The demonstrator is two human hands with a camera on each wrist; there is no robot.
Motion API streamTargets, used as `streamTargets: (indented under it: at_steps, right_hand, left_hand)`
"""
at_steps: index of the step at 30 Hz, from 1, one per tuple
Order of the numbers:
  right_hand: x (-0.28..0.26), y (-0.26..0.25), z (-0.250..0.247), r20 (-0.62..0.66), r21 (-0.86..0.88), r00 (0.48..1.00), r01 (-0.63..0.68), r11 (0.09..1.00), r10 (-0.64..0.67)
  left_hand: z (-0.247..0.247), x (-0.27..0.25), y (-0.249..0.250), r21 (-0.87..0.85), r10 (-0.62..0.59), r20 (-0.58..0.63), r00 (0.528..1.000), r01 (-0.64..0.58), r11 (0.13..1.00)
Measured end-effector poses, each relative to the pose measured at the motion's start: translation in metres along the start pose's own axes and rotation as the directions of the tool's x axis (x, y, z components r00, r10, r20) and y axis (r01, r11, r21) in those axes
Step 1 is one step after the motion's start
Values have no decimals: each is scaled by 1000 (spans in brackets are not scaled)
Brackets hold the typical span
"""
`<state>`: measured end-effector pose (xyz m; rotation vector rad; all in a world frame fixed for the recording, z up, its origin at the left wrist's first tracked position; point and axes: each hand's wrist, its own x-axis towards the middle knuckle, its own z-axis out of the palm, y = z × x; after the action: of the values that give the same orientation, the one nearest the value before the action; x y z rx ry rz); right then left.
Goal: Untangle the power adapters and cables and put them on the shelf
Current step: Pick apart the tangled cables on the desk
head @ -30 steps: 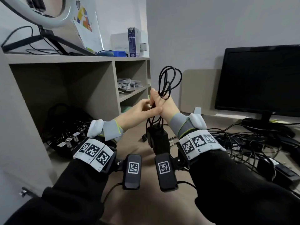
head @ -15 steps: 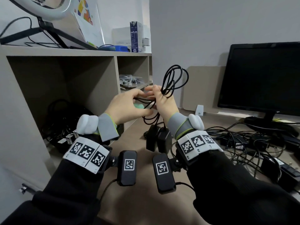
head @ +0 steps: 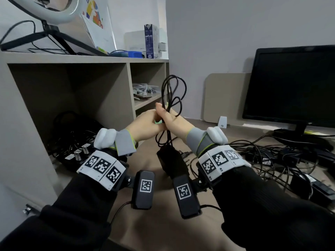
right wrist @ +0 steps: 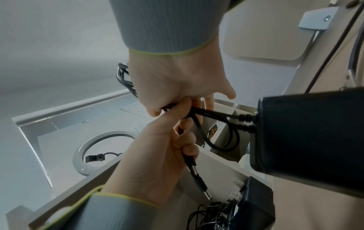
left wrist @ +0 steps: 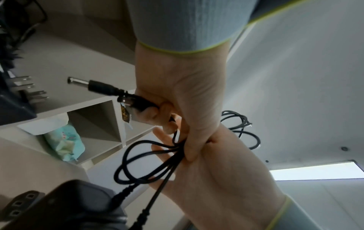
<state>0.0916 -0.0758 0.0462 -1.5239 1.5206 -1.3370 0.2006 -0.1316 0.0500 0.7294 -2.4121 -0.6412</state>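
Grey-beige laminate is filling your left side: the open shelf unit (head: 101, 82), with a heap of black adapters and cords (head: 72, 140) already lying in its big lower compartment. Moving right, your left hand (head: 145, 126) is meeting your right hand (head: 172, 122) in mid-air in front of the shelf, the two touching. From the head view you are only seeing knuckles pressed together; the left wrist view is showing what it hides: your left fingers (left wrist: 149, 115) are curling round a black barrel plug (left wrist: 102, 89), its metal tip sticking out toward the shelf. Your right hand is gripping a bundle of thin black cable (head: 172, 95), fingers wrapped tight round the middle, loops standing up above the fist and more hanging beneath. Only the right wrist view is showing two strain-relief ends running into the black power adapter brick (right wrist: 315, 132), which is dangling just under your hands, above the brown desk (head: 163, 232). Further right, a tangle of black cords and adapters (head: 282, 160) is sprawling on the desk near the base of the dark flat monitor (head: 293, 84).
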Motion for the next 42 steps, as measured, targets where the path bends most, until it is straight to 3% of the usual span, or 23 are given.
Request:
streamTargets:
  at_steps: [4, 10, 13, 18, 21, 24, 27, 33, 39, 42]
  right_hand:
    - [-6, 16, -14, 215, 0, 977, 8, 1000, -8]
    - [-4, 58, -4, 418, 0, 895, -170, 985, 154]
    - [-2, 58, 4, 468, 89, 868, -233, 968, 166]
    - [-3, 60, 14, 497, 326, 859, -316, 891, 123]
    - [1, 59, 25, 376, 200, 908, -275, 940, 186]
    - [14, 62, 42, 218, -28, 952, -215, 976, 216]
    - [28, 63, 63, 167, -165, 965, -177, 970, 204]
    - [46, 67, 87, 180, -339, 972, -83, 937, 151]
    - [63, 72, 102, 212, -489, 952, -93, 867, 222]
    - [66, 77, 105, 228, -534, 936, -110, 839, 268]
  left_hand:
    - [-6, -7, -4, -199, 78, 19, 997, -72, 977]
    - [-32, -8, 2, -169, 68, -95, 993, -84, 982]
    - [-43, -9, 2, -190, -8, -168, 986, -25, 981]
    - [-61, -10, -8, -109, -26, -213, 977, 2, 994]
    - [-67, -3, -32, 6, -118, -221, 968, 123, 992]
    - [-68, 0, -61, 97, -336, -237, 911, 367, 925]
    - [-69, 0, -79, 195, -451, -313, 836, 521, 831]
    - [-70, -2, -106, 254, -585, -371, 721, 685, 683]
    - [-64, 0, -139, 216, -669, -412, 618, 780, 587]
    - [-61, 1, -151, 222, -720, -438, 537, 841, 493]
